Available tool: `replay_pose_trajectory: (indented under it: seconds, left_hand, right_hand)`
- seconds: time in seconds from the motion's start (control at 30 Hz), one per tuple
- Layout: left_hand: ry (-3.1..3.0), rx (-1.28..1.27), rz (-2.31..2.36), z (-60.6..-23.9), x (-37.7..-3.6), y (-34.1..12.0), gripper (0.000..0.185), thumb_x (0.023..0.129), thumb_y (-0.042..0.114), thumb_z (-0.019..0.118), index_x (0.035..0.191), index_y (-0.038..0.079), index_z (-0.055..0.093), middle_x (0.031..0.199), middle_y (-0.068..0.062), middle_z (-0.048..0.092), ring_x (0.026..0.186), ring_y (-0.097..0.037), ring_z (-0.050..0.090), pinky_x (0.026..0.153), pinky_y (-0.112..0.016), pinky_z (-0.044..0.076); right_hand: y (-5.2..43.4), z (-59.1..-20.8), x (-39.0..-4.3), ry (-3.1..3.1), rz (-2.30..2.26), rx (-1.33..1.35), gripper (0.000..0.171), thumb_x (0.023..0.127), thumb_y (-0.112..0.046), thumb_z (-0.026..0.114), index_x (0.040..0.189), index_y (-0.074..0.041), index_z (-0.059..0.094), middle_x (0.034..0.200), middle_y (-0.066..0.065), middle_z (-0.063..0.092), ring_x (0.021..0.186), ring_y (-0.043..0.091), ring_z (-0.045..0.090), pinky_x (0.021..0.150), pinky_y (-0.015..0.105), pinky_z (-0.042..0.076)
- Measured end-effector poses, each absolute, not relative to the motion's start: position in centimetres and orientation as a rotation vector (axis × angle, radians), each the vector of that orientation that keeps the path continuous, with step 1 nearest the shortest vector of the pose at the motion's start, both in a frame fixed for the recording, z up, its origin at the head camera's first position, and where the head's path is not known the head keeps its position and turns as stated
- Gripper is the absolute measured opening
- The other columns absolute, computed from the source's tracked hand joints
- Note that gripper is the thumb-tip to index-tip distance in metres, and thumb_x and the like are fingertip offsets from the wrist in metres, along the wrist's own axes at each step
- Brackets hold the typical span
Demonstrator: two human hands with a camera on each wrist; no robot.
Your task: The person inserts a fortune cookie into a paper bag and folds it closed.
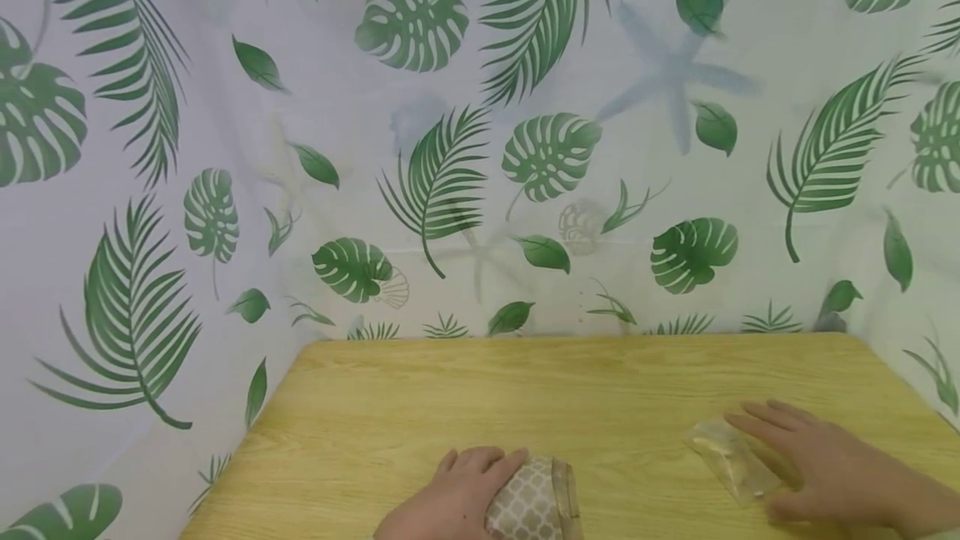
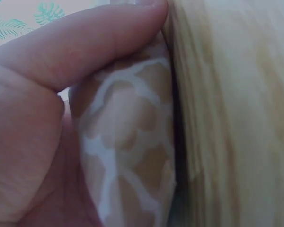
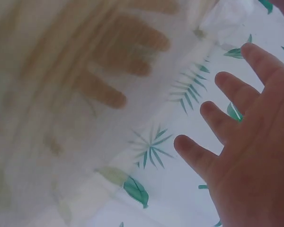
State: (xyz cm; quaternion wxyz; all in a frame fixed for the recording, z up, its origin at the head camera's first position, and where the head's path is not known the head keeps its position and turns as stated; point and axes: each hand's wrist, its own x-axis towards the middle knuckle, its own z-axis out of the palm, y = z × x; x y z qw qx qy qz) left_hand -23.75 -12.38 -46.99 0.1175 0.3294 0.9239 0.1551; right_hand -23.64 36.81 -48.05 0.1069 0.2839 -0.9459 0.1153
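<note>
Near the table's front edge, my left hand (image 1: pixel 457 494) grips a beige pouch-like item (image 1: pixel 528 500) with a white lattice pattern. The left wrist view shows the thumb (image 2: pixel 99 40) lying across the top of this patterned item (image 2: pixel 128 142), which sits right beside the wood surface. What the item is exactly, I cannot tell. On the right, a small clear plastic bag (image 1: pixel 731 461) lies on the wood. Over its right side reaches my right hand (image 1: pixel 840 469), fingers extended and spread. In the right wrist view the right hand (image 3: pixel 253 118) has nothing in its grasp.
A light wood-grain table (image 1: pixel 480 390) spreads out in front of me. White sheeting (image 1: pixel 465 215) printed with green leaves and pale starfish hangs behind it and along both sides.
</note>
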Motion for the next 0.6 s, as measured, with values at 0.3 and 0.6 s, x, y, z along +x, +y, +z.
replay_pose_trajectory:
  seconds: [0.3,0.6]
  left_hand:
    - [2.716,0.994,0.412,-46.8,-23.9,-12.3,0.103,0.08,0.07,0.072,0.162,0.029,0.025,0.15,-0.001,0.041,0.139,-0.022,0.036,0.111,-0.064,0.027]
    - [2.708,1.021,0.413,-46.8,-23.9,-12.6,0.102,0.081,0.063,0.076,0.162,0.027,0.025,0.15,-0.002,0.041,0.138,-0.023,0.038,0.11,-0.064,0.029]
  right_hand:
    - [37.3,-48.6,-24.3,-2.862,0.262,0.762,0.095,0.067,-0.059,0.085,0.146,-0.017,0.053,0.142,0.024,0.053,0.126,0.054,0.046,0.084,0.075,0.043]
    - [36.0,-48.4,-24.4,-2.834,0.265,0.761,0.094,0.068,-0.064,0.083,0.143,-0.015,0.056,0.14,0.021,0.056,0.126,0.05,0.048,0.088,0.07,0.044]
